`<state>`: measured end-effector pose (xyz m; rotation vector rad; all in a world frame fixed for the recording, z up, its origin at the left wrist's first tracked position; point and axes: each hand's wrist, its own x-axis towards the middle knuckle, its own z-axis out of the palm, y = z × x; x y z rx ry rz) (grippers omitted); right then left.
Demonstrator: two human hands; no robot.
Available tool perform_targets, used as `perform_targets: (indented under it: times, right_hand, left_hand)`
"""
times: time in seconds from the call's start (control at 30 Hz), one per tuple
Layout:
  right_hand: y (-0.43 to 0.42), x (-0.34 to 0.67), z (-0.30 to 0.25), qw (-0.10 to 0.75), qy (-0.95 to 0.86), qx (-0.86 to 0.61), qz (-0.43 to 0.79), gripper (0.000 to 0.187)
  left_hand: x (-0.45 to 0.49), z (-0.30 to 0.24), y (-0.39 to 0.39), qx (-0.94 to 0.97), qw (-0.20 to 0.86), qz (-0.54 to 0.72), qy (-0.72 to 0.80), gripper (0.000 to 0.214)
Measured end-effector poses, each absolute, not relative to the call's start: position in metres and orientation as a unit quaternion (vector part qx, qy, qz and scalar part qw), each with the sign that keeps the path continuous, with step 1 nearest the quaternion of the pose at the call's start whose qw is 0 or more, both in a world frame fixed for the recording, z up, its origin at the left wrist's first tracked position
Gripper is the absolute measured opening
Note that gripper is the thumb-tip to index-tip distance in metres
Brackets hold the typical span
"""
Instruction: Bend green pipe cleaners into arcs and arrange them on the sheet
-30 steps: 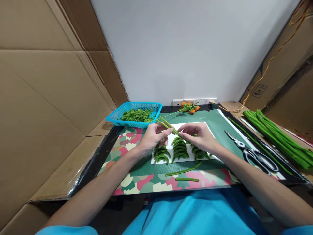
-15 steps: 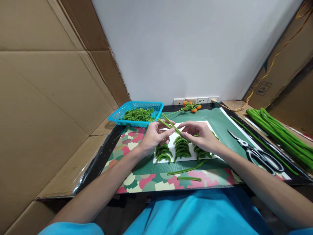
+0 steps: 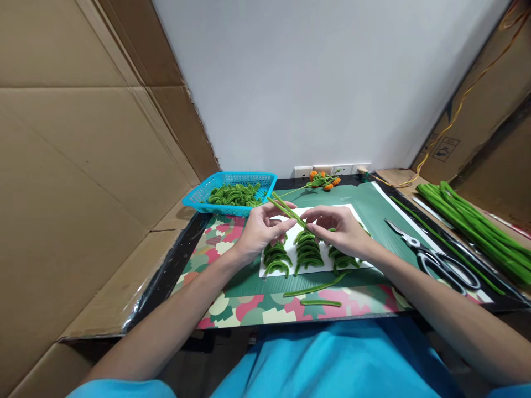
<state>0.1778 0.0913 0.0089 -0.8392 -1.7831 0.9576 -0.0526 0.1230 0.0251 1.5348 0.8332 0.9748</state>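
Between my two hands, green pipe cleaners (image 3: 286, 208) run slantwise, their free ends pointing up and left. My left hand (image 3: 265, 228) pinches them midway with thumb and fingers. At their lower right end, my right hand (image 3: 337, 228) is closed on the same pipe cleaners. Beneath both hands lies a white sheet (image 3: 292, 270) carrying rows of curved green pipe cleaner pieces (image 3: 309, 251); my hands hide part of it. Nearer to me lie a longer bent pipe cleaner (image 3: 315, 288) and a short straight piece (image 3: 321, 303).
A blue basket (image 3: 194, 205) holding curled green pieces stands back left. Orange flowers (image 3: 326, 181) lie at the back by the wall sockets. To the right are scissors (image 3: 440, 265), one long pipe cleaner (image 3: 448, 245) and a green bundle (image 3: 473, 226). Cardboard (image 3: 83, 166) walls the left side.
The free ends of the held pipe cleaners have drawn closer together and lie more nearly parallel. Both hands stay in almost the same place.
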Motion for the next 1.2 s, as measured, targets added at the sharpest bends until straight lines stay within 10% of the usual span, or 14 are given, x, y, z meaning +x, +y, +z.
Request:
perform_targets:
  times: [1.2]
  right_hand:
    - [0.0932,0.1786,0.0073,0.442,-0.727,-0.349,0.392,0.033]
  left_hand:
    - [-0.0497,0.0304,0.1246,0.595,0.511,0.502,0.363,0.041]
